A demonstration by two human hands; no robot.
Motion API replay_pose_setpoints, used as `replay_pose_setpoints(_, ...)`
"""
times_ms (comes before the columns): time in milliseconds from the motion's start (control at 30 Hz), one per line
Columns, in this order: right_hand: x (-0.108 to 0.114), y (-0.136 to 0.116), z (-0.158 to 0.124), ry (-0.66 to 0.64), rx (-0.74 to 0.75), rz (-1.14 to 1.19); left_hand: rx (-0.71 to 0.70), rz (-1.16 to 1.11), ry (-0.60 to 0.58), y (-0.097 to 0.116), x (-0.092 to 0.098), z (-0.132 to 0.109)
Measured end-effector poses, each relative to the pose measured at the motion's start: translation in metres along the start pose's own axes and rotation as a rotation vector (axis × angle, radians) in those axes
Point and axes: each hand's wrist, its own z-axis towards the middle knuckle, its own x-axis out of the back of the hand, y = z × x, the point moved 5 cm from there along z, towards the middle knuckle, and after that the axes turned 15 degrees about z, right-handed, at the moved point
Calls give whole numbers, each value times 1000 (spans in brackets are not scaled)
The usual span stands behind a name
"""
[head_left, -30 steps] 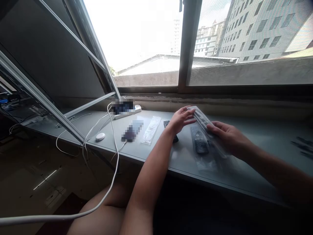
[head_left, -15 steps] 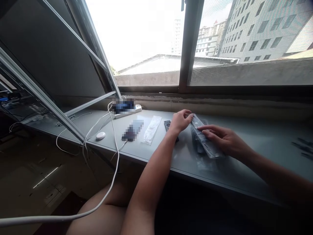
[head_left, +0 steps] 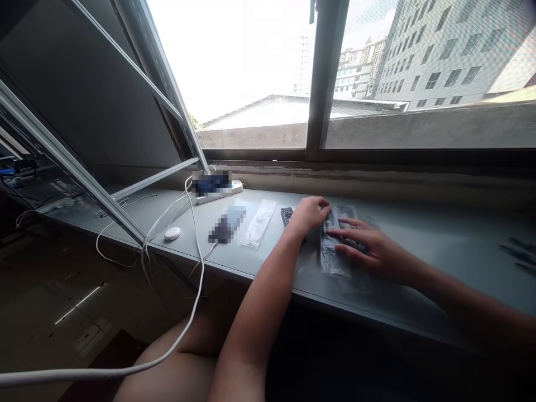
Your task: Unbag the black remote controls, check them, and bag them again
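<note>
A remote control in a clear plastic bag lies on the table, its far end between the curled fingers of my left hand. My right hand rests over its right side, fingers spread and touching the plastic. Partly under and behind it is more clear bagging with something dark inside, mostly covered by my right hand. Just left of my left hand lies a bare black remote control, its lower part hidden by my wrist.
On the table lie a white plastic sleeve, a blurred-out phone on a cable, a round white device and a power strip. A white cable hangs across the front edge. Dark thin items lie far right.
The bagged remote control has come down from a raised slant to lie straighter on the table. My right hand has opened from a pinch to spread fingers; my left hand has dropped slightly.
</note>
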Motion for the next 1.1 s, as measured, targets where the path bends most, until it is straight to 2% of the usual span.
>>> replay_pose_setpoints(167,-4,1,3,-56,149,-47,42,164,-46,-3,1,-2)
replay_pose_setpoints(467,-7,-3,0,-62,254,-101,70,314,-96,-2,1,-5)
replay_pose_setpoints(733,-10,-3,-2,-120,245,-94,114,269,-163,-4,-3,-4)
replay_pose_setpoints(933,-12,-5,-3,-175,247,-112,98,316,-172,-4,-5,-4)
replay_pose_setpoints(1100,-13,-2,-3,-191,244,-125,112,366,-168,-1,0,-7)
